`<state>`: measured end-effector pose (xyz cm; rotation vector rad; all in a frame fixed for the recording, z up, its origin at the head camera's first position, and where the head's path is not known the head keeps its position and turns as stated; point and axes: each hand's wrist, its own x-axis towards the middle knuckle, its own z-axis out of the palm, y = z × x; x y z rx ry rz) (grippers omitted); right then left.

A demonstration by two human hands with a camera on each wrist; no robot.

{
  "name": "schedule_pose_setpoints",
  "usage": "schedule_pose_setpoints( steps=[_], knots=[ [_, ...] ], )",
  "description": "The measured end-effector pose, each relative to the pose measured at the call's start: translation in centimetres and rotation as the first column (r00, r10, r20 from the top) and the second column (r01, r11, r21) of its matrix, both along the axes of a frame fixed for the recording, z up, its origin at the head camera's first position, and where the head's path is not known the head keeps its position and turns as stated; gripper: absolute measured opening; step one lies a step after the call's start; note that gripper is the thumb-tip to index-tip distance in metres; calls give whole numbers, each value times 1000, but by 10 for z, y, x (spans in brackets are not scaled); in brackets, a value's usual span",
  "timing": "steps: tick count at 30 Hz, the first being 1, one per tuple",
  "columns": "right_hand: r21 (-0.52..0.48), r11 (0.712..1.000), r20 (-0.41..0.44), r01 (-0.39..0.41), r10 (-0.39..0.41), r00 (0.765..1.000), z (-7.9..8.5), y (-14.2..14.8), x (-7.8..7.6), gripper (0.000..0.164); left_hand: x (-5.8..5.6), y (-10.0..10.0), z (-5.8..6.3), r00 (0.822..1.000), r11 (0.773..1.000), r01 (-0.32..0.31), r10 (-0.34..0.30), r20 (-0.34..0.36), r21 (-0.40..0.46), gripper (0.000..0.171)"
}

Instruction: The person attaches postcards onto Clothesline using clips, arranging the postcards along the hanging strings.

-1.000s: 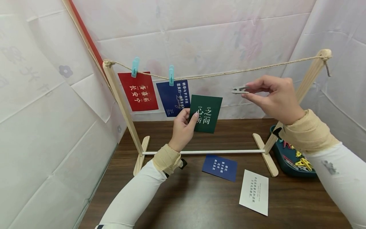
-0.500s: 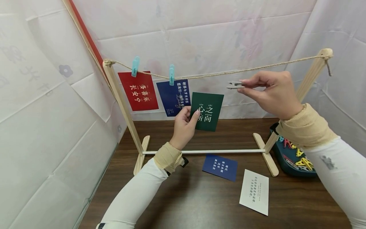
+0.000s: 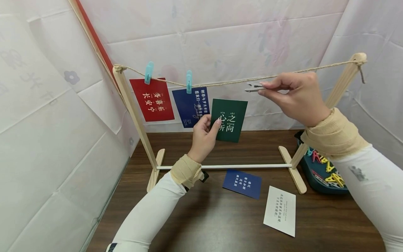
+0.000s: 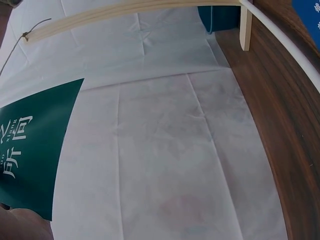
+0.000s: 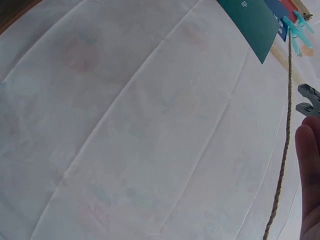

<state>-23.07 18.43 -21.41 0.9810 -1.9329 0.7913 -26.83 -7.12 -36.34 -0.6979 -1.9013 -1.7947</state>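
Left hand (image 3: 204, 141) grips green card (image 3: 237, 112) by left edge. Green card held below rope (image 3: 231, 83), just right of hanging blue card (image 3: 186, 105). Right hand (image 3: 299, 99) pinches grey clip (image 5: 310, 108) near rope, clip ends parted. Second blue card (image 3: 241, 184) and white card (image 3: 279, 211) lie on table (image 3: 214, 220).

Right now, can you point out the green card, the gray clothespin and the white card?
Green card (image 3: 232, 116), head view: middle of its printed face.
Gray clothespin (image 3: 253, 90), head view: its lower prong.
White card (image 3: 280, 211), head view: middle of its printed face.
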Motion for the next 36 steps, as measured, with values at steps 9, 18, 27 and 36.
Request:
schedule_pose_setpoints(
  steps=[9, 18, 27, 36],
  knots=[
    [5, 1000, 16, 2, -3, 1000, 8, -6, -4, 6, -1, 2, 4, 1000, 1000, 0, 0, -4, 22, 19],
    [46, 999, 16, 12, -13, 1000, 19, -12, -10, 4, 0, 5, 8, 1000, 999, -6, 6, -2, 42, 17],
    [44, 999, 45, -23, 21, 999, 28, -22, -12, 3, -2, 8, 10, 1000, 999, -6, 6, 2, 49, 19],
    [46, 999, 69, -1, -2, 998, 30, -31, -19, 5, -3, 8, 11, 1000, 998, -15, 14, 16, 65, 18]
  ],
)
